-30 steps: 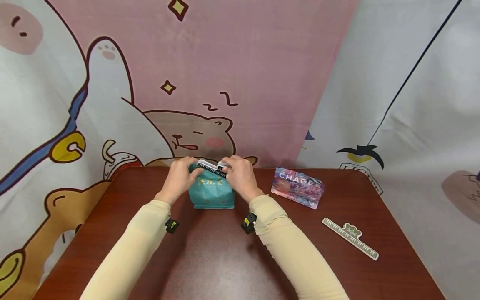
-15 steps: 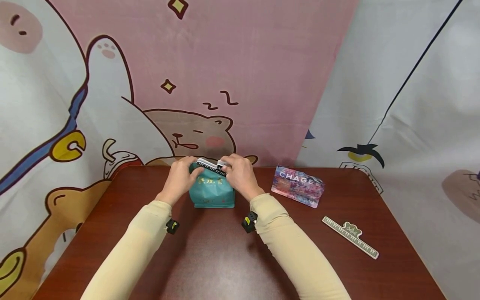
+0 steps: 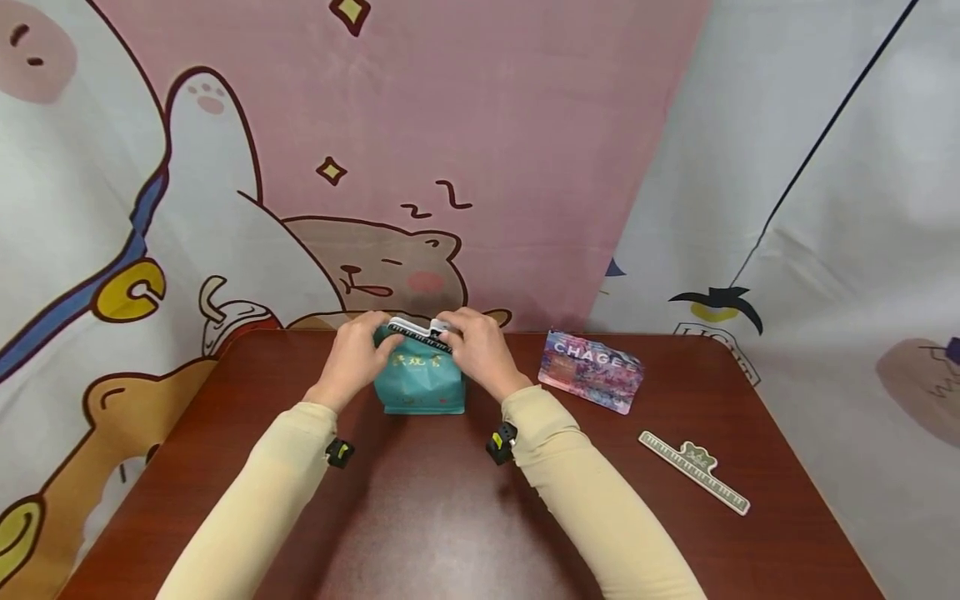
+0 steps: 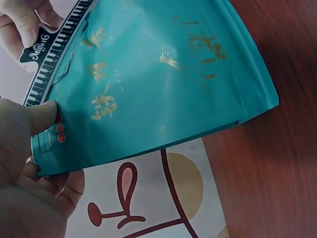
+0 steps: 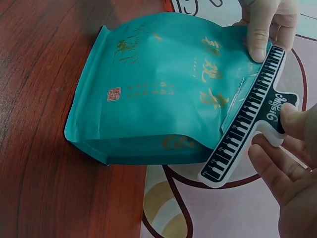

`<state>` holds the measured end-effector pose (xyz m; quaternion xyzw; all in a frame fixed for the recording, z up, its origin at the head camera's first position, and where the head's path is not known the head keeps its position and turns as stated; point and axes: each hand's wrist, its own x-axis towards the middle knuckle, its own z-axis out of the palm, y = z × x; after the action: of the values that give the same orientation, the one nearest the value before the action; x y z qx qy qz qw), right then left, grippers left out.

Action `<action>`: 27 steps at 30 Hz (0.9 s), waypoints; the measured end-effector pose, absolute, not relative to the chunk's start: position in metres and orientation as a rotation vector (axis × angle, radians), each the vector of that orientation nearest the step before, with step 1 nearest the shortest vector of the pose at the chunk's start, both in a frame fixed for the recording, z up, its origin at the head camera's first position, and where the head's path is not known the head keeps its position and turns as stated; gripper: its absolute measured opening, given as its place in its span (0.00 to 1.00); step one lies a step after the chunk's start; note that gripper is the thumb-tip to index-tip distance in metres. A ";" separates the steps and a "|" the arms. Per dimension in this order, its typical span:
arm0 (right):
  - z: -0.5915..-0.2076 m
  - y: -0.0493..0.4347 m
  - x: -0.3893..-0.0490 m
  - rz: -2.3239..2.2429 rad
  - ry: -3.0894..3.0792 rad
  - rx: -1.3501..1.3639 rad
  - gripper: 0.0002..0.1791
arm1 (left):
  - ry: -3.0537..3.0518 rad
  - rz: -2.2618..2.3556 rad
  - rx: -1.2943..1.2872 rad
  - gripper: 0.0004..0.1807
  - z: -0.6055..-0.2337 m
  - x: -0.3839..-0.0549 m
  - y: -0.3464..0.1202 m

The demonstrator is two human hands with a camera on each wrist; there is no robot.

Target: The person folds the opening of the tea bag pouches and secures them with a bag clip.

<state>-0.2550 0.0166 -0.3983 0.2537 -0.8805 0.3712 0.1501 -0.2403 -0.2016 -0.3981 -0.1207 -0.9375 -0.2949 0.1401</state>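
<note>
A teal pouch (image 3: 420, 387) with gold lettering stands upright at the back of the table. Its top corner is pinched between the thumb and fingers of my left hand (image 3: 358, 357). Along the pouch's top edge lies a long black-and-white clip (image 5: 242, 119) with a piano-key pattern and "Music" on its tab. My right hand (image 3: 482, 350) pinches that tab, thumb in front, as the right wrist view shows. In the left wrist view, the clip crosses the pouch's top near my left thumb (image 4: 42, 118). The clip's back side is hidden.
To the right of the pouch lies a pink-purple CHAGEE packet (image 3: 591, 372). Nearer on the right is a second long clip (image 3: 693, 471), green and white with piano keys. A printed cloth (image 3: 525, 167) hangs behind the reddish-brown table (image 3: 420, 517).
The head view has shifted slightly, so everything appears a little further left. Both hands keep their holds on the pouch and the clip.
</note>
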 end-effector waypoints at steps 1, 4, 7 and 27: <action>-0.398 0.018 -0.255 1.072 -2.535 0.737 0.14 | -2.699 -0.852 -0.355 0.19 -0.398 -0.240 -0.201; -0.397 0.021 -0.256 1.072 -2.553 0.766 0.15 | -2.677 -0.851 -0.371 0.19 -0.398 -0.239 -0.200; -0.395 0.025 -0.255 1.067 -2.570 0.784 0.17 | -2.664 -0.836 -0.381 0.19 -0.398 -0.238 -0.199; -0.394 0.067 -0.245 1.060 -2.601 0.764 0.17 | -2.541 -0.705 -0.451 0.32 -0.390 -0.227 -0.186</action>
<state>-0.2447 0.0674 -0.3937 0.2607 -0.8876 0.3618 0.1149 -0.2268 -0.1858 -0.3903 -0.1640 -0.9241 -0.2565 0.2311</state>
